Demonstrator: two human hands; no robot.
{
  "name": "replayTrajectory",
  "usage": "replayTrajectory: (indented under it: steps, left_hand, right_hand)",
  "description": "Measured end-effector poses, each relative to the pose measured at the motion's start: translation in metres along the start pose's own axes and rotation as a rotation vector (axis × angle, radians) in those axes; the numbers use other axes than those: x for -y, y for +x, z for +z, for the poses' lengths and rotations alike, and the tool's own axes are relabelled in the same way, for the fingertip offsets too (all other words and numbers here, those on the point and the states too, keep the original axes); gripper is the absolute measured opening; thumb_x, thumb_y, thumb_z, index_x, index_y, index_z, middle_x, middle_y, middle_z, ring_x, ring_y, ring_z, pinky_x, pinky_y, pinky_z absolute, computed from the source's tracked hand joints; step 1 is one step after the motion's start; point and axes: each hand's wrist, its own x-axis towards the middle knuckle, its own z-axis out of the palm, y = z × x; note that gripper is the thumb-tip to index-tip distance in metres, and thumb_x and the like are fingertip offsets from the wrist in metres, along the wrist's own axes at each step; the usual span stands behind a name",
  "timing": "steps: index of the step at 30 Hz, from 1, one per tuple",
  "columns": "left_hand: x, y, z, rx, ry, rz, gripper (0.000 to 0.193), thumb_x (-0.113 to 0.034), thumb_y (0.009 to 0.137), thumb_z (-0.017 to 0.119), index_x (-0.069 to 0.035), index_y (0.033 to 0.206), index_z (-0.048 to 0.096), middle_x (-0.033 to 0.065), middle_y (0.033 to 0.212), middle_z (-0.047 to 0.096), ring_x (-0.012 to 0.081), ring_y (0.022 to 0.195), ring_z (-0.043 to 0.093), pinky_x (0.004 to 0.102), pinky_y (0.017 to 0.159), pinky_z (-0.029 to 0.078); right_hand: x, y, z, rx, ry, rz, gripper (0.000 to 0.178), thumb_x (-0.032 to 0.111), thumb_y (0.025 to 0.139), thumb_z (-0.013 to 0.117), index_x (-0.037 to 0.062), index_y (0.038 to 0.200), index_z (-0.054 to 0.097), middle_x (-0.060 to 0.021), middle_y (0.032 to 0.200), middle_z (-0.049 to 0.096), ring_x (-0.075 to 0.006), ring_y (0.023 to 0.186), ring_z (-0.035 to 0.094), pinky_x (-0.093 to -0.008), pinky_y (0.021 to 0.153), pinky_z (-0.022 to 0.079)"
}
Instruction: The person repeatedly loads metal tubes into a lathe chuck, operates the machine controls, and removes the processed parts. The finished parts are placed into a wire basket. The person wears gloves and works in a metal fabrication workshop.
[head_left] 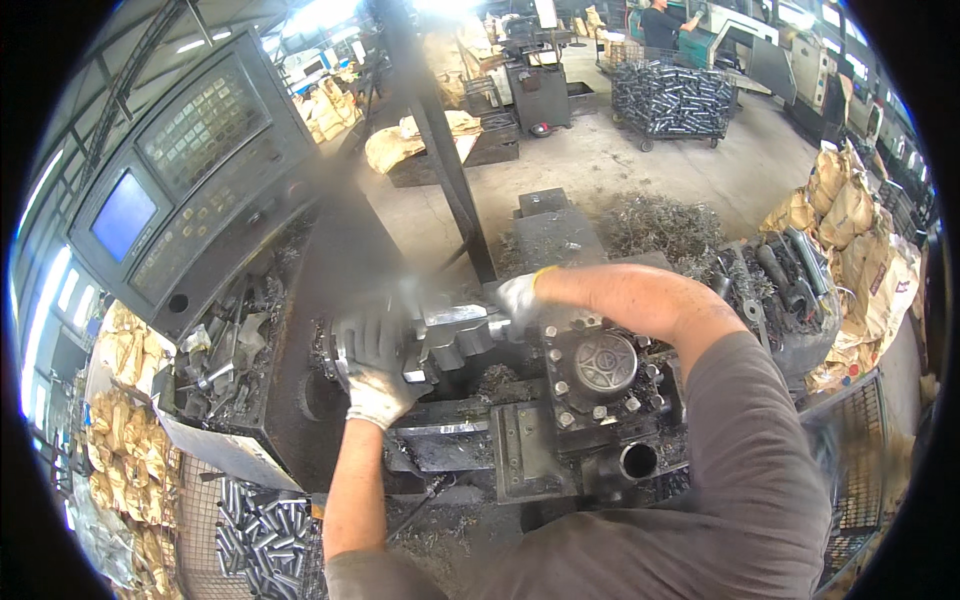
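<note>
So the lathe bed [520, 440] is dark and greasy, with the square tool post [600, 370] sitting right on it. Curly metal chips [495, 380] lie just left of that post, and a short open tube [637, 461] sits below it.

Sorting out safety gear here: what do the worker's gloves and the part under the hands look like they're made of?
The gloves look like knitted fabric, off-white and grimy with a dark coated palm side, though blur leaves that open. The part between both hands looks like bare metal: grey, with bright machined glints. The turret beside it seems dark, oily steel with bolt heads.
</note>
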Motion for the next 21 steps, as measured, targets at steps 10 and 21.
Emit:
replayTrajectory:
  steps: [10, 21]
  left_hand:
    - [-0.006, 0.019, 0.01, -0.089, 0.032, 0.057, 0.087, -0.029, 0.074, 0.087, 0.003, 0.147, 0.053, 0.0277, 0.143, 0.058, 0.0491, 0.137, 0.052, 0.0594, 0.119, 0.036]
    - [0.027, 0.081, -0.015, 0.434, -0.077, -0.131, 0.098, -0.021, 0.061, 0.088, -0.003, 0.15, 0.05, 0.0227, 0.15, 0.058, 0.0414, 0.144, 0.052, 0.0514, 0.122, 0.04]
  right_hand:
    - [-0.052, -0.029, 0.019, 0.049, 0.082, 0.011, 0.061, 0.056, 0.069, 0.088, -0.0018, 0.087, 0.081, -0.0216, 0.081, 0.076, -0.0314, 0.073, 0.072, -0.0441, 0.072, 0.059]
    - [0.025, -0.223, 0.002, -1.178, 0.4, 0.483, 0.075, 0.032, 0.077, 0.089, 0.002, 0.137, 0.056, -0.0222, 0.105, 0.077, -0.0359, 0.093, 0.079, -0.0427, 0.083, 0.065]
